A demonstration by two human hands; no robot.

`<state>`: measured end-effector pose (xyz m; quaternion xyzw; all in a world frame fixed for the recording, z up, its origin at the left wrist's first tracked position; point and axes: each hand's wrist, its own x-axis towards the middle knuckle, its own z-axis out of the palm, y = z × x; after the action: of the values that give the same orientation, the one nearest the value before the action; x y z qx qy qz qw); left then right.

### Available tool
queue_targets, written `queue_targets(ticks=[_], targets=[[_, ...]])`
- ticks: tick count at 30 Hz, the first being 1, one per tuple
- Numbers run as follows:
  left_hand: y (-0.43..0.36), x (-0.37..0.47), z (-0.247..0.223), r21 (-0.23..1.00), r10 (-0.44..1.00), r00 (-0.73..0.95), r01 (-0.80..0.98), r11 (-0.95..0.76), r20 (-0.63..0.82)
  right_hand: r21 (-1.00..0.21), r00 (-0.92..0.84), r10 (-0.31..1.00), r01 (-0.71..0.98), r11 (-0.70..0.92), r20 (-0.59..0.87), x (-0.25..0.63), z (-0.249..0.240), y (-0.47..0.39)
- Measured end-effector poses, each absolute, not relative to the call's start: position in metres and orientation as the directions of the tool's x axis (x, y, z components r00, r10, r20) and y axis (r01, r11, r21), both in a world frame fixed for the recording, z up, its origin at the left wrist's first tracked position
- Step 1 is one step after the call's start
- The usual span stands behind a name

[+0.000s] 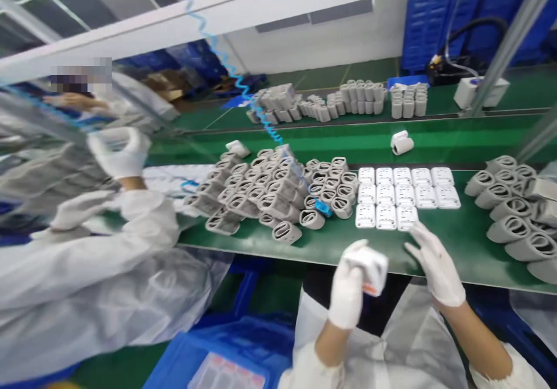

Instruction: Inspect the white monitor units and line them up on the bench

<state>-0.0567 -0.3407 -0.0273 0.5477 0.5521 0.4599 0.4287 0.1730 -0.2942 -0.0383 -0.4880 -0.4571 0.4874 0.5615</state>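
Gloved in white, my left hand (347,290) is closed round a small white part (371,266) that has an orange patch on its lower side, held just off the bench's front edge. My right hand (437,264) has its fingers apart over the green bench top (472,250). Its fingertips are close to the lowest row of flat white plates (385,195), laid in neat rows. Whether they touch a plate I cannot tell. Left of the plates lies a pile of grey oval-shaped sleeves (278,195).
More grey sleeves (511,226) stand at the right. A co-worker in white (126,267) works at the left. Beyond, a white-grey piece (401,144) lies on the green belt (339,140). A blue coiled hose (237,76) hangs over the pile. A blue bin (178,357) is below.
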Motion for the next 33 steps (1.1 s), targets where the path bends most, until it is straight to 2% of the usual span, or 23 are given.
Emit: queue_targets(ticks=[2, 3, 8, 13, 15, 17, 20, 23, 25, 30, 33], targets=[[-0.305, 0.009, -0.021, 0.997, 0.996, 0.054, -0.023, -0.070, 0.072, -0.969, -0.023, 0.999, -0.244, -0.038, -0.033, 0.174, -0.038, -0.307], [-0.293, 0.037, -0.019, 0.993, 0.991, 0.079, -0.053, -0.103, 0.107, -0.958, -0.040, 0.997, -0.278, -0.073, -0.064, 0.177, -0.041, -0.310], [-0.264, 0.119, -0.035, 0.960, 0.982, 0.121, 0.223, -0.168, 0.144, -0.932, 0.111, 0.969, -0.317, -0.177, -0.222, 0.212, -0.052, -0.307], [-0.256, 0.136, -0.055, 0.969, 0.954, 0.269, 0.168, -0.183, 0.134, -0.924, 0.245, 0.930, -0.335, -0.185, -0.275, 0.233, -0.032, -0.293], [-0.255, 0.138, -0.055, 0.954, 0.928, 0.337, 0.191, -0.232, 0.158, -0.937, 0.306, 0.916, -0.311, -0.160, -0.258, 0.238, -0.024, -0.284], [-0.255, 0.140, -0.053, 0.919, 0.890, 0.422, 0.254, -0.300, 0.174, -0.968, 0.362, 0.914, -0.229, -0.102, -0.182, 0.243, -0.021, -0.275], [-0.256, 0.142, -0.049, 0.880, 0.862, 0.485, 0.335, -0.336, 0.144, -0.982, 0.393, 0.911, -0.182, -0.056, -0.125, 0.251, -0.022, -0.267], [-0.255, 0.143, -0.041, 0.917, 0.889, 0.452, 0.321, -0.237, 0.072, -0.970, 0.416, 0.884, -0.198, -0.142, -0.214, 0.257, -0.026, -0.271], [-0.253, 0.141, -0.034, 0.955, 0.900, 0.435, 0.264, -0.137, 0.009, -0.971, 0.475, 0.847, -0.138, -0.195, -0.237, 0.260, -0.029, -0.276], [-0.243, 0.134, -0.023, 0.973, 0.911, 0.385, 0.221, 0.061, -0.145, -0.986, 0.486, 0.874, 0.147, -0.075, 0.006, 0.273, -0.046, -0.275], [-0.240, 0.133, -0.029, 0.979, 0.936, 0.295, 0.127, 0.159, -0.191, -0.941, 0.508, 0.856, 0.327, -0.092, 0.093, 0.280, -0.059, -0.261]])
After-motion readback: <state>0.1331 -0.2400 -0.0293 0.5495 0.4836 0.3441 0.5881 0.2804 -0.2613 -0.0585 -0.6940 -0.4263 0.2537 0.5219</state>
